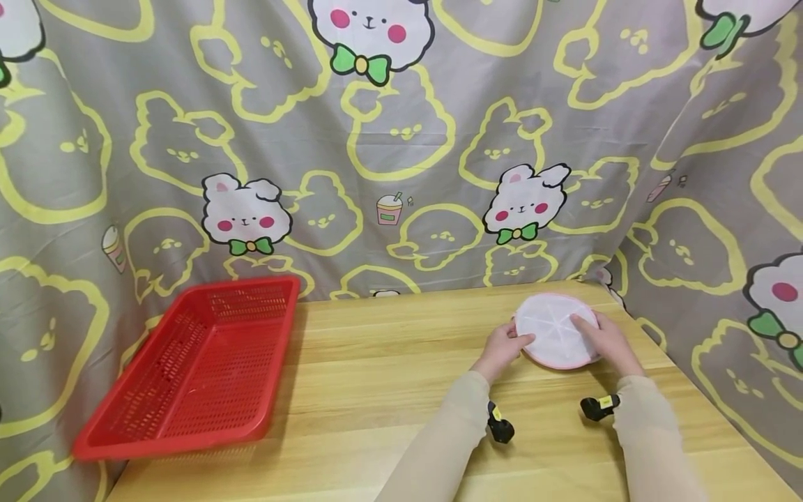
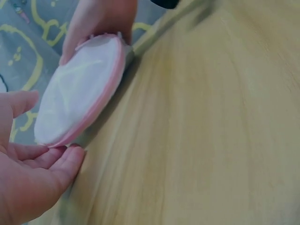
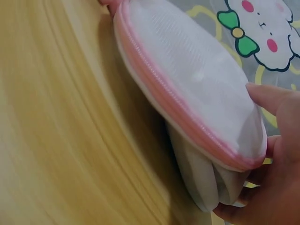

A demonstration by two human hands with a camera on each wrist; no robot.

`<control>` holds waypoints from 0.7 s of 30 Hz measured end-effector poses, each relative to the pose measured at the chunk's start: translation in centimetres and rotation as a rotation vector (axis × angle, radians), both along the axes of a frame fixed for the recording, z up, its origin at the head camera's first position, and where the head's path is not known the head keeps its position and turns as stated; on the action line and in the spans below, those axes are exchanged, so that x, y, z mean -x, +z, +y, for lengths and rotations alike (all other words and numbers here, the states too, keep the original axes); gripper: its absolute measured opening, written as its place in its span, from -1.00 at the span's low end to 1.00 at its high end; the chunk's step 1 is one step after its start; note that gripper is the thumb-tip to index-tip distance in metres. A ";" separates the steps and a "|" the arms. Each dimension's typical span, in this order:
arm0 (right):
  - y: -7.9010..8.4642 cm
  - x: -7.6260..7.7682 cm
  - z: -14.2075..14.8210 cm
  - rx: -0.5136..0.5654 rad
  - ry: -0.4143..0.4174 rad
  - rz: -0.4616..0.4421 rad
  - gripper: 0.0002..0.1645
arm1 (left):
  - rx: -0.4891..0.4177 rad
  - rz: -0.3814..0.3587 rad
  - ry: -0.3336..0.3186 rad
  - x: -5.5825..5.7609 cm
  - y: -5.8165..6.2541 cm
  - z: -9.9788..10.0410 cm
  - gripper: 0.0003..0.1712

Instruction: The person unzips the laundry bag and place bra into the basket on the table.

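Observation:
A round white mesh laundry bag [image 1: 555,328] with a pink zipped rim is held tilted above the right part of the table. My right hand [image 1: 611,341] grips its right side, thumb on the mesh face and fingers behind. At the opposite edge is my left hand [image 1: 505,345]. In the left wrist view, the left fingers [image 2: 65,164] touch the bag's rim from below, while the thumb stands apart from it. The right wrist view shows pale, folded soft parts [image 3: 197,173] under the bag's rim, beside the right fingers.
A red plastic basket [image 1: 266,411] with perforated walls stands on the left of the wooden table [image 1: 351,397]. A grey curtain [image 1: 389,258] with cartoon prints hangs behind and at both sides. Each wrist carries a small black camera [image 1: 500,424].

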State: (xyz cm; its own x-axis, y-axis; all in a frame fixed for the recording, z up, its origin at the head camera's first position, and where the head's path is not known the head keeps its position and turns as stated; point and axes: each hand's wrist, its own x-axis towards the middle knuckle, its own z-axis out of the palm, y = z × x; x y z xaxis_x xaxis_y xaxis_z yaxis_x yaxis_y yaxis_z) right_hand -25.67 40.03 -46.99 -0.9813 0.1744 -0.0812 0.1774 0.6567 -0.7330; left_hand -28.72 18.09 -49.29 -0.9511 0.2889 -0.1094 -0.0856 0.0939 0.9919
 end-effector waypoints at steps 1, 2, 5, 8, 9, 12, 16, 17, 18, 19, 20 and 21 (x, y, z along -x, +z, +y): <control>0.0 0.0 -0.3 0.006 -0.003 -0.001 0.07 | -0.010 -0.007 -0.002 0.0 0.0 -0.2 -0.48; 0.0 0.0 -0.5 0.013 -0.005 -0.003 0.06 | -0.025 -0.016 -0.006 0.0 -0.1 -0.4 -0.49; 0.0 -0.1 -1.4 0.024 -0.014 -0.008 0.07 | -0.052 -0.028 -0.025 -0.1 0.0 -1.1 -0.55; 0.1 -0.1 -2.2 0.025 -0.022 -0.022 0.07 | -0.061 -0.039 -0.036 -0.1 0.1 -1.9 -0.56; 0.2 -0.1 -2.5 0.025 -0.023 -0.027 0.07 | -0.054 -0.039 -0.038 -0.2 0.1 -2.1 -0.56; 0.4 -0.1 -3.2 0.023 -0.024 -0.045 0.07 | -0.043 -0.047 -0.041 -0.2 0.4 -2.9 -0.55; 0.6 -0.2 -4.1 0.011 -0.027 -0.063 0.09 | -0.009 -0.038 -0.049 -0.3 0.7 -3.9 -0.54; 0.6 -0.2 -4.3 0.008 -0.029 -0.063 0.09 | 0.000 -0.035 -0.053 -0.3 0.8 -4.2 -0.53; 0.6 -0.2 -4.5 0.005 -0.030 -0.065 0.08 | 0.008 -0.031 -0.055 -0.3 0.8 -4.4 -0.53; 0.6 -0.2 -4.8 0.006 -0.031 -0.066 0.08 | 0.019 -0.026 -0.059 -0.3 0.9 -4.7 -0.52; 0.6 -0.2 -5.0 0.006 -0.031 -0.065 0.07 | 0.028 -0.022 -0.061 -0.3 0.9 -5.0 -0.52; 0.7 -0.2 -5.3 0.005 -0.032 -0.065 0.07 | 0.034 -0.020 -0.064 -0.3 0.9 -5.3 -0.52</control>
State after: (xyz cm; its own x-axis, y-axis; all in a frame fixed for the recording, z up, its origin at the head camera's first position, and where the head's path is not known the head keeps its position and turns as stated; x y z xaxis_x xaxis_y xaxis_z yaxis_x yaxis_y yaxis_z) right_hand -25.47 34.71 -46.33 -0.9679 0.2048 -0.1460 0.2457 0.6461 -0.7226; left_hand -28.38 12.84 -48.41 -0.9283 0.3451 -0.1384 -0.0976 0.1329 0.9863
